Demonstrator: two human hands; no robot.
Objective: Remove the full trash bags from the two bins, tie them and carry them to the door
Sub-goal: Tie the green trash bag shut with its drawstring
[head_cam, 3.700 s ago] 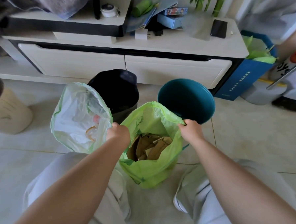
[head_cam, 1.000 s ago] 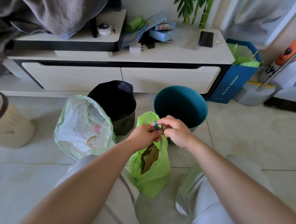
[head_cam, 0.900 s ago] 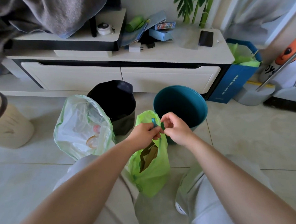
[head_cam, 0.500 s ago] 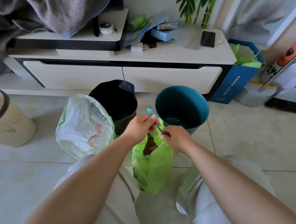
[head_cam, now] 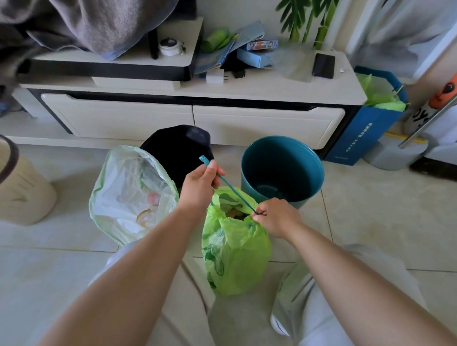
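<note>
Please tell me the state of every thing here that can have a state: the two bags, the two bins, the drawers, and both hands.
Bright green bag: out of bin, mouth partly gathered, untied.
Teal drawstring: pulled taut between the hands.
Pale bag: out of bin, mouth wide open.
Black bin: unlined.
Teal bin: empty, upright.
Drawers: closed.
Left hand: pinching the drawstring.
Right hand: pinching the drawstring at the bag's rim.

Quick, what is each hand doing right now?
Left hand: fingers closed on the teal drawstring, pulling it up.
Right hand: fingers closed, pinching the drawstring at the green bag mouth.
</note>
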